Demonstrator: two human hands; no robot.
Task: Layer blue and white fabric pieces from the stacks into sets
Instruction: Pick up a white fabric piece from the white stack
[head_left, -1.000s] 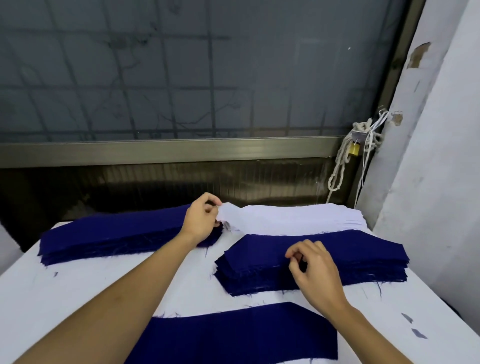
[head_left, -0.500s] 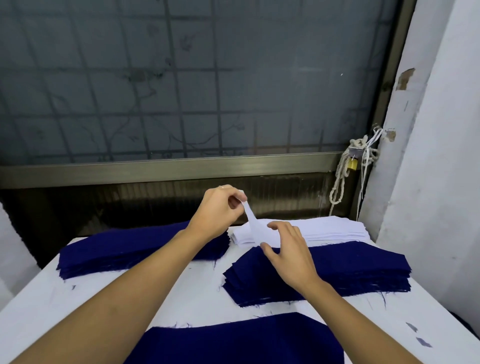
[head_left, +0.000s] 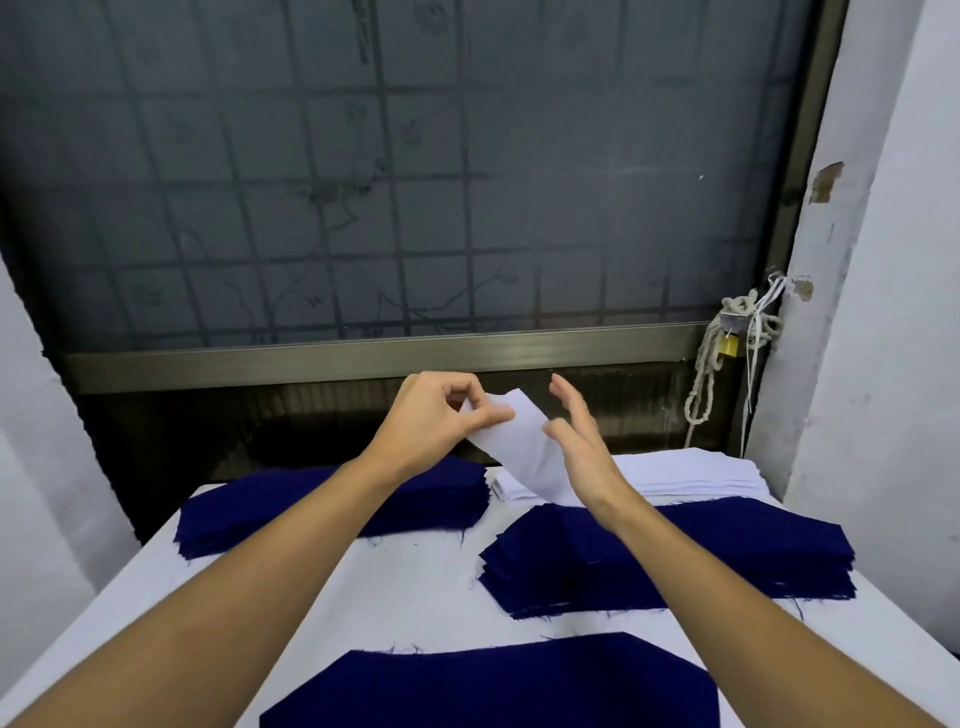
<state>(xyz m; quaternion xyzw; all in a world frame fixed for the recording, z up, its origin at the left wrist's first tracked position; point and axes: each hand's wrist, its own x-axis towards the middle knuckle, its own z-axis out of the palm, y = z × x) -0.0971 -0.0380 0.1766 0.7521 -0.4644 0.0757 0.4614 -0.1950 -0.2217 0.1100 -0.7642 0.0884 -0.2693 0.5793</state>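
White fabric piece is up in the air over the back of the surface, hanging above the near-left end of the white stack. Left hand pinches its top corner between thumb and forefinger. Right hand is open, fingers straight, thumb at the piece's right edge; can't tell if it's actually touching.

Around it: one blue stack at back left under the left forearm, a second blue stack at right just in front of the white one, and a single blue piece lying flat at the near edge. A knotted rope with a padlock hangs in the corner by the window frame, beside the wall.

Compared to half a second ago, both hands are higher, the right hand has come up off the stacks, and the piece is mostly clear of the white stack.

Bare surface runs between the two blue stacks and in front of them. The right side is tight, with both stacks near that edge and the wall.
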